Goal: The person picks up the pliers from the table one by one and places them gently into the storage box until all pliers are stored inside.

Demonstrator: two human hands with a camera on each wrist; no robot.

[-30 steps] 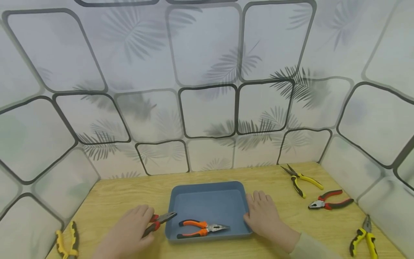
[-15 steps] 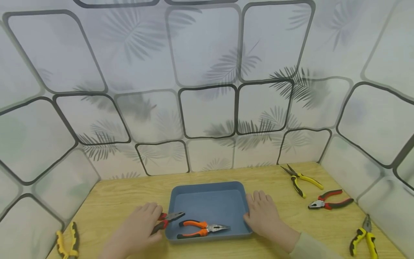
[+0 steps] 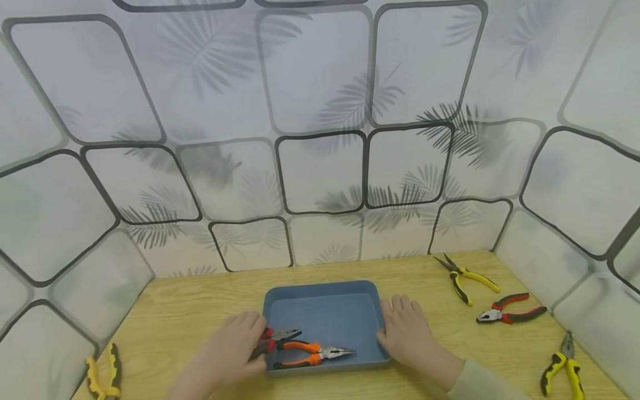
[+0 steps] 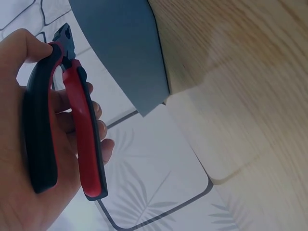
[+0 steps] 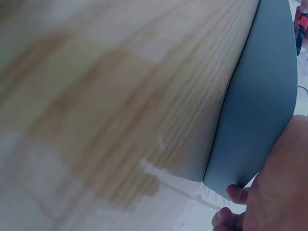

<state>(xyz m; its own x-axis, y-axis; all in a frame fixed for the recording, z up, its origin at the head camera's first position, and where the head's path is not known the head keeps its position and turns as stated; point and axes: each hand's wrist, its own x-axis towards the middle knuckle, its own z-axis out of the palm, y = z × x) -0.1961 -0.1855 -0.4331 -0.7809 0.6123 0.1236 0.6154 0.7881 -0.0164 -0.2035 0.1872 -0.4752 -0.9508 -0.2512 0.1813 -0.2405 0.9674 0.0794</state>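
Observation:
My left hand grips combination pliers with red and black handles. Their head points right, over the left side of the blue tray. In the left wrist view, the same pliers lie across the palm, thumb on one handle and fingers behind the other. Inside the tray, near its front wall, are orange-and-black long-nose pliers with spread handles. My right hand holds the tray's right edge. The right wrist view shows fingertips at a corner of the tray wall.
Right of the tray, yellow-and-black long-nose pliers, red-and-black pliers and another yellow pair lie on the wooden table. More yellow pliers lie at the far left. A patterned backdrop encloses the back and sides.
My left hand has moved right with the red-and-black pliers, bringing their head farther over the tray. My right hand, the tray and the orange pliers have stayed in place.

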